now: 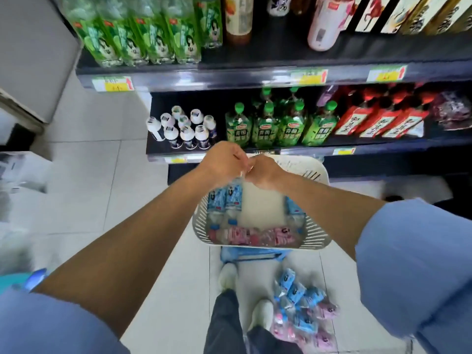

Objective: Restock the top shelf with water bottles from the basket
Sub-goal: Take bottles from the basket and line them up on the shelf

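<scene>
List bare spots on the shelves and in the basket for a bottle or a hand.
Free: upper shelf board between brown bottle and pink bottle; basket middle between the blue bottles. Crowded: lower shelf, white-capped bottles through green bottles to red packs; basket's near end, full of pink bottles.

White slatted plastic basket (313,235), clear glossy plastic water bottles (231,199) with blue and pink film labels, dark matt shelf (281,60) with glossy price-strip edge, pale smooth floor tiles (84,159), blue cloth sleeves (419,264)
</scene>
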Action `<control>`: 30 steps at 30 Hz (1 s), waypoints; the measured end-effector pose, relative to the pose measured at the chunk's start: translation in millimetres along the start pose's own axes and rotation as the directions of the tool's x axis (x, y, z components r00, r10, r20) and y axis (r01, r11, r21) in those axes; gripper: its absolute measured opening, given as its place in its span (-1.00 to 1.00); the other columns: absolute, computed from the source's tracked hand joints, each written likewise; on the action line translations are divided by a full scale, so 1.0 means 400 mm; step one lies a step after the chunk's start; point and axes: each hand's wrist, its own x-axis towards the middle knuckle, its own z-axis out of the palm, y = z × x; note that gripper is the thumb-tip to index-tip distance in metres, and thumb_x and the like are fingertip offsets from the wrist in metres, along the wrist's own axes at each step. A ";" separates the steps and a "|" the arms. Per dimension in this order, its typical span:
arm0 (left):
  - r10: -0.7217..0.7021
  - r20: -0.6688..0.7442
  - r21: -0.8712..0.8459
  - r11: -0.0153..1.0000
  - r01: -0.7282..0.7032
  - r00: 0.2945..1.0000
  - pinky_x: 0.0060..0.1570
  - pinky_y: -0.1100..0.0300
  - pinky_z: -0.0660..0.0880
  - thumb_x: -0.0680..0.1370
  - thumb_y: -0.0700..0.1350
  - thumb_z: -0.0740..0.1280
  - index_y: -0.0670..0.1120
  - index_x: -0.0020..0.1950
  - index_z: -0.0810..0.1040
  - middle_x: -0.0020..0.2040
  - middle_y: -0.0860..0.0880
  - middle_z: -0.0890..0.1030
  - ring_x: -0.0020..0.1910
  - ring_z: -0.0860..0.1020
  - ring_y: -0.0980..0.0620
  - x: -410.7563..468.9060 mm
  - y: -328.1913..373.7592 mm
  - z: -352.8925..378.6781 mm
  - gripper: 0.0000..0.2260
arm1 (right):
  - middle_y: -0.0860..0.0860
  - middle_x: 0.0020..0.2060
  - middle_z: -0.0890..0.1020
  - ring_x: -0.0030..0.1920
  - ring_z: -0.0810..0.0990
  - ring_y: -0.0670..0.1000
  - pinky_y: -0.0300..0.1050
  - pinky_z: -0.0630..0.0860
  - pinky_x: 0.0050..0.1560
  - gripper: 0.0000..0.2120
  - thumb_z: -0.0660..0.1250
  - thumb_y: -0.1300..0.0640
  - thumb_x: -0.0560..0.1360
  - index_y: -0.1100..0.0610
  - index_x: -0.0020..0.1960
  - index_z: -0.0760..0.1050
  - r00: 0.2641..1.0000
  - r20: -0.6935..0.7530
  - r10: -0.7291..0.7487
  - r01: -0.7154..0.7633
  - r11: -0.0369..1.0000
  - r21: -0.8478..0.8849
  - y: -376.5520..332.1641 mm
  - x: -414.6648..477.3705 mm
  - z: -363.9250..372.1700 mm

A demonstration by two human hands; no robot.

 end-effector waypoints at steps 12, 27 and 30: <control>-0.058 -0.064 0.088 0.994 0.063 0.996 -0.08 0.05 0.52 0.50 -0.34 0.15 -0.20 -0.14 0.55 -0.16 -0.18 0.52 -0.16 0.50 -0.03 0.092 -0.223 0.057 -0.81 | 0.06 -0.26 0.51 -0.16 0.57 0.06 -0.19 0.41 -0.34 -0.91 0.25 0.30 0.51 0.21 -0.18 0.43 0.979 0.156 0.128 -0.127 0.992 -0.019 0.124 0.254 0.369; -0.050 -0.078 -0.042 0.998 0.047 0.996 -0.55 0.42 0.36 0.54 -0.28 0.19 -0.04 -0.12 0.55 -0.30 0.06 0.56 -0.23 0.55 -0.03 0.137 -0.320 0.084 -0.80 | 0.15 0.03 0.55 -0.02 0.57 0.09 -0.15 0.56 -0.21 -0.39 0.52 0.08 0.33 0.32 0.25 0.36 0.873 0.197 0.446 -0.487 0.767 0.418 0.200 0.357 0.515; -0.059 -0.069 -0.030 0.998 0.057 0.996 -0.51 0.41 0.38 0.54 -0.28 0.19 -0.03 -0.11 0.55 -0.30 0.06 0.56 -0.19 0.58 -0.04 0.139 -0.311 0.090 -0.79 | 0.09 -0.20 0.57 -0.23 0.55 0.04 -0.12 0.57 -0.25 -0.80 0.46 0.15 0.39 0.21 -0.11 0.49 0.877 0.249 0.412 -0.478 0.684 0.551 0.203 0.343 0.495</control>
